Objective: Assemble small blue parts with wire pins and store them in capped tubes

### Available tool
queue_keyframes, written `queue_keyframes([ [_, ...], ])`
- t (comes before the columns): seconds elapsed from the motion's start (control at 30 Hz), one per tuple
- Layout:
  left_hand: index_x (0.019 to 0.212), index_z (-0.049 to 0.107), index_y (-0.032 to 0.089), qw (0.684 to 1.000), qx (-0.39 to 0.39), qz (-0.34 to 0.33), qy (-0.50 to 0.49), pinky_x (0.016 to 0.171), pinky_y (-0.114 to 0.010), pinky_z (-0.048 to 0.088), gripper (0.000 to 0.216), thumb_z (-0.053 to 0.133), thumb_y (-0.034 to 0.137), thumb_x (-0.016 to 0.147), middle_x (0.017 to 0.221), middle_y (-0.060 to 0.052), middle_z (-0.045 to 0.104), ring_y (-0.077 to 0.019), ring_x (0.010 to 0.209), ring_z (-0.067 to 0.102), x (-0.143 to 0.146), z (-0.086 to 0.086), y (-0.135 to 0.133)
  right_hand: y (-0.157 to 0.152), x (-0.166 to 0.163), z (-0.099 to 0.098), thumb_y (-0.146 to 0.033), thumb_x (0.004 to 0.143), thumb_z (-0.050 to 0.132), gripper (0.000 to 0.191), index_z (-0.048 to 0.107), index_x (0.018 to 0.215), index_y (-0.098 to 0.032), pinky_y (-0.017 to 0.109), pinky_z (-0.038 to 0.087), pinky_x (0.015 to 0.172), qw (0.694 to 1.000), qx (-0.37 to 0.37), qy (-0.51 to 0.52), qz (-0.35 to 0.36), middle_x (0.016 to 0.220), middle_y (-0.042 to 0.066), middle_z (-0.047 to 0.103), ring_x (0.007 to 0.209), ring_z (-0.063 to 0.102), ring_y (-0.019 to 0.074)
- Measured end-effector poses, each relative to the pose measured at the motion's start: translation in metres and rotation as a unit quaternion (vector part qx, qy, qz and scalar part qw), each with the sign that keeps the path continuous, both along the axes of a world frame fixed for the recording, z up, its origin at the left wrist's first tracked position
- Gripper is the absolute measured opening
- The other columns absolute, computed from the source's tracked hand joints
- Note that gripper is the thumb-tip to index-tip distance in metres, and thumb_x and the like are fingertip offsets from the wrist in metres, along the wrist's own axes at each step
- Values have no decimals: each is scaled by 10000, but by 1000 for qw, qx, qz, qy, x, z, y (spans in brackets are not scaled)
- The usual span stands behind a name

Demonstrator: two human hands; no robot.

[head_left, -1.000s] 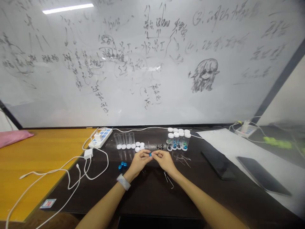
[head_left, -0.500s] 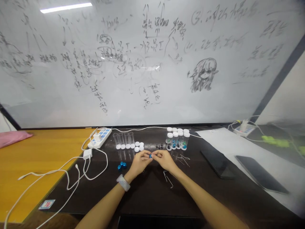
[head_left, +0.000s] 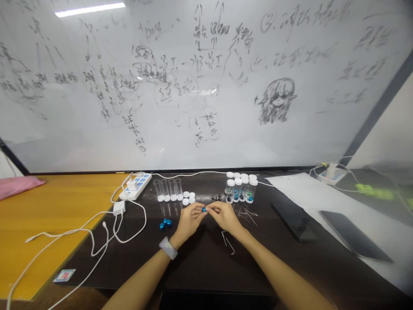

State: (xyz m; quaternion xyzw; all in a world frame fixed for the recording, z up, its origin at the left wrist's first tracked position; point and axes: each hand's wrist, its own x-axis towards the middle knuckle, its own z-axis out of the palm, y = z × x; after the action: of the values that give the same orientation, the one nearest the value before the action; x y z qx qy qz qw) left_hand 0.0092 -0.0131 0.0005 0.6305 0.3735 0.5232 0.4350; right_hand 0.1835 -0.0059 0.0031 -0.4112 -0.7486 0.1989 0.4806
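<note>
My left hand point(head_left: 187, 221) and my right hand point(head_left: 225, 216) meet fingertip to fingertip over the dark table point(head_left: 206, 262), both pinched on a small blue bead point(head_left: 204, 209) between them. A grey band sits on my left wrist. Left of my hands lie a few loose blue beads point(head_left: 165, 224). Behind them stand empty clear tubes point(head_left: 167, 190) with white caps point(head_left: 188, 197) beside them, and capped tubes holding coloured beads point(head_left: 241, 190). Thin metal pins point(head_left: 228, 242) lie by my right wrist, with more pins point(head_left: 248, 215) further right.
A white power strip point(head_left: 137, 186) with a charger and trailing white cables point(head_left: 93, 236) lies on the left, partly over the orange tabletop point(head_left: 38, 215). Two dark phones point(head_left: 292, 219) point(head_left: 353, 236) and white paper point(head_left: 309, 193) lie to the right. A scribbled whiteboard point(head_left: 193, 86) fills the back.
Hardly anything differs: both hands stay pinched together on the blue bead, with only slight shifts of the fingers and of the camera.
</note>
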Motion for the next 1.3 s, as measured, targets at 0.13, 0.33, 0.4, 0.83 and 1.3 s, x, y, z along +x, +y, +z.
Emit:
queue_keyframes([
  [0.13, 889, 707, 191, 1000, -7, -6, -22, 765, -304, 570, 238, 818, 293, 705, 875, -70, 741, -202, 787, 716, 1, 3, -3, -6, 3, 5, -338, 971, 492, 273, 740, 938, -228, 305, 440, 679, 993, 67, -96, -3, 766, 56, 668, 715, 587, 198],
  [0.33, 878, 695, 173, 999, -23, -14, -26, 768, -310, 568, 251, 821, 300, 703, 859, -74, 745, -214, 810, 721, 2, -1, -2, -8, 5, 6, -255, 1012, 415, 301, 687, 894, -200, 307, 415, 705, 967, 142, -209, -14, 748, 62, 596, 765, 542, 210],
  [0.4, 887, 694, 168, 999, -23, -15, -22, 781, -313, 565, 249, 814, 302, 715, 871, -77, 745, -215, 825, 720, 2, -3, -1, -8, 5, 6, -235, 1011, 414, 291, 675, 887, -196, 307, 411, 703, 962, 149, -229, -20, 753, 62, 590, 771, 537, 212],
  [0.83, 950, 680, 162, 978, -132, -56, -149, 775, -263, 516, 390, 880, 273, 634, 806, -20, 696, -148, 783, 672, 4, -6, 0, 0, 0, -2, -293, 989, 495, 251, 728, 919, -234, 291, 443, 710, 993, 63, -100, -16, 785, 40, 653, 755, 615, 196],
  [1.3, 1021, 644, 154, 943, -210, -120, -229, 913, -296, 506, 400, 859, 196, 686, 924, -63, 728, -212, 954, 716, -3, -1, 2, 3, 10, 15, -457, 987, 398, 348, 644, 999, -211, 312, 494, 701, 992, -39, 115, -29, 777, 34, 667, 709, 630, 199],
])
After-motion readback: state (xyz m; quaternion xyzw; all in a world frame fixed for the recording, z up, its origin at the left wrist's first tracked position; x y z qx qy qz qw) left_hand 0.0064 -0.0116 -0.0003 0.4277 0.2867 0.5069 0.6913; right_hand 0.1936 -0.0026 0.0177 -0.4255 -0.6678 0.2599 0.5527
